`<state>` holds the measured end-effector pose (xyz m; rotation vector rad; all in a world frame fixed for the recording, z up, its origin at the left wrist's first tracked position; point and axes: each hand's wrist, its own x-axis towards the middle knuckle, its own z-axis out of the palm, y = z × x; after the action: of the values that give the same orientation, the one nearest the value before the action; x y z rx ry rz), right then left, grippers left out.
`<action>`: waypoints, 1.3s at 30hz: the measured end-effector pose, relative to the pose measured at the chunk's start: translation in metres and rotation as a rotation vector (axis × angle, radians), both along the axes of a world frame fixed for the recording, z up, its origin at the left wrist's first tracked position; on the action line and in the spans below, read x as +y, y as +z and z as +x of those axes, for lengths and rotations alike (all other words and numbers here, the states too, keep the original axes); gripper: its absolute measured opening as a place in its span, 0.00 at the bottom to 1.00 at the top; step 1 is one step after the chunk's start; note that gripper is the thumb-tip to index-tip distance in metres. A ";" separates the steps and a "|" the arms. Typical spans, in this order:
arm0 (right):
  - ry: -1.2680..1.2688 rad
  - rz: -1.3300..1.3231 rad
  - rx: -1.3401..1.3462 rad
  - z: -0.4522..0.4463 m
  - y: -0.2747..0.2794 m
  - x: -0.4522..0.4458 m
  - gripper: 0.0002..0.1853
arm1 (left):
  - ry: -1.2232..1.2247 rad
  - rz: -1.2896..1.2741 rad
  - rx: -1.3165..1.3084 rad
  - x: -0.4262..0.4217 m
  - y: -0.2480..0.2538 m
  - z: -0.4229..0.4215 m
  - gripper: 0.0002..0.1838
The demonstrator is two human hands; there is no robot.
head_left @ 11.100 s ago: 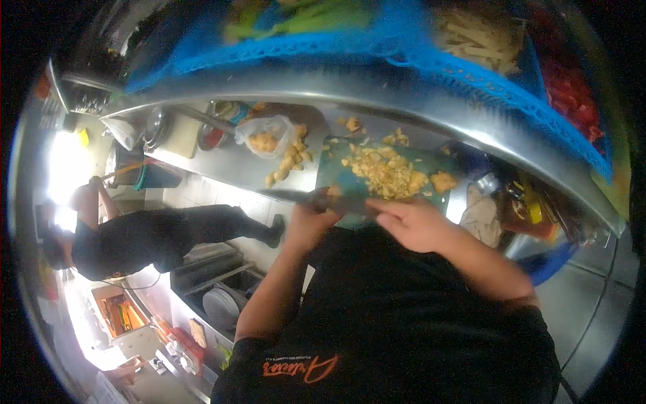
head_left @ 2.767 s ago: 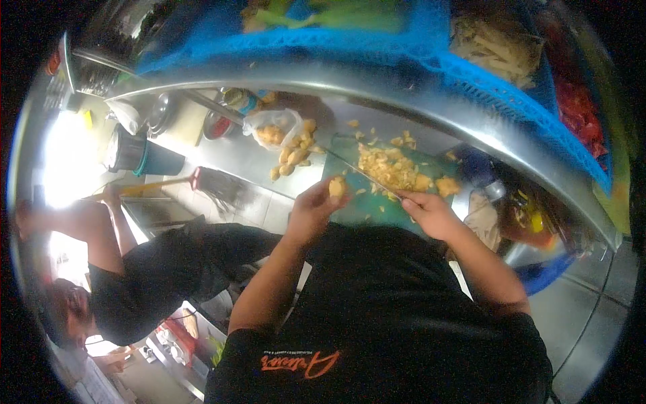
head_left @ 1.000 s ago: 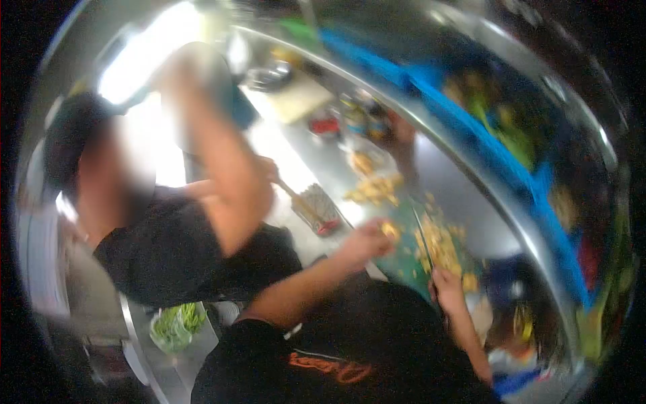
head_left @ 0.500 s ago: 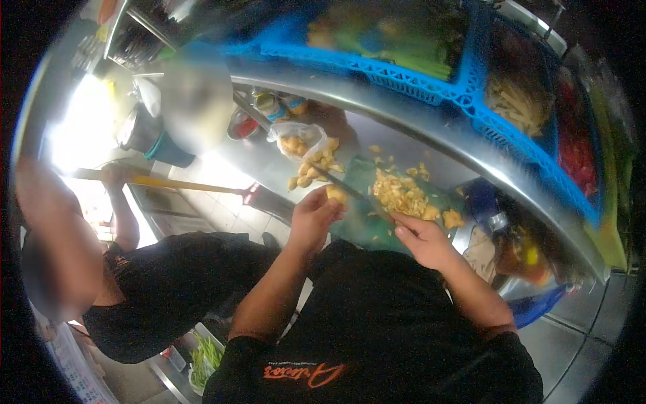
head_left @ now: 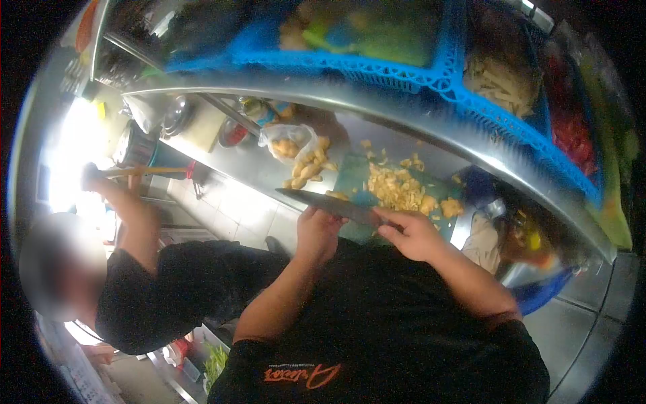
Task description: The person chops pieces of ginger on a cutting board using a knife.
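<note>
My right hand [head_left: 410, 234] grips a broad-bladed knife [head_left: 323, 201], its blade lying across in front of my left fingers and pointing left. My left hand [head_left: 319, 232] is closed at a pale yellow piece [head_left: 336, 195] that looks like peeled ginger, mostly hidden behind the blade. Under the hands lies a green cutting board [head_left: 356, 172]. A heap of chopped yellow pieces [head_left: 397, 188] covers its middle, and a bigger knobbly chunk [head_left: 451, 207] sits at its right. Left of the board, whole pieces [head_left: 309, 168] spill beside an open plastic bag [head_left: 296, 143].
Blue baskets [head_left: 377, 67] of vegetables stand on a shelf whose metal edge [head_left: 336, 97] curves above the counter. Small jars and a bowl [head_left: 232, 132] sit at the back left. A co-worker [head_left: 182, 289] stands close on my left, holding a long yellow handle [head_left: 148, 171].
The knife has swung from a steep slant to nearly level, now covering my left fingertips and most of the piece. The co-worker's arm and the long handle have moved leftward.
</note>
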<state>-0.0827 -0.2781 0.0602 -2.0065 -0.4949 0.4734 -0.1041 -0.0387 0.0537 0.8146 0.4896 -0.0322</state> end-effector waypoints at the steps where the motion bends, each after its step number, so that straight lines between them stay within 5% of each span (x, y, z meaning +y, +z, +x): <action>1: -0.039 -0.006 0.069 0.000 -0.018 -0.003 0.23 | -0.011 0.049 0.018 0.002 -0.003 -0.001 0.17; 7: -0.178 0.010 0.383 -0.002 -0.070 -0.036 0.22 | -0.017 0.211 0.011 0.004 0.004 0.004 0.19; 13: -0.062 0.068 0.186 -0.003 0.010 -0.013 0.22 | -0.187 0.463 0.018 -0.001 0.007 0.007 0.20; 19: -0.099 -0.165 0.207 0.007 -0.006 -0.023 0.22 | -0.342 0.618 0.001 0.008 0.015 0.001 0.19; 23: -0.149 0.019 0.207 0.002 -0.024 -0.038 0.22 | -0.335 0.601 -0.024 0.010 0.020 0.002 0.17; 27: -0.045 -0.029 0.077 -0.005 0.015 -0.022 0.22 | -0.447 0.706 0.085 0.013 0.013 0.005 0.19; 32: -0.107 -0.268 0.144 0.011 -0.006 -0.027 0.23 | -0.406 0.516 0.075 0.010 0.026 0.003 0.17; 39: -0.053 0.046 0.143 -0.005 -0.001 -0.020 0.23 | -0.259 0.262 0.102 0.015 0.009 0.007 0.18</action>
<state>-0.0873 -0.2985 0.0594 -1.9207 -0.3605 0.5631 -0.0970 -0.0234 0.0628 1.1343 0.4878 -0.2538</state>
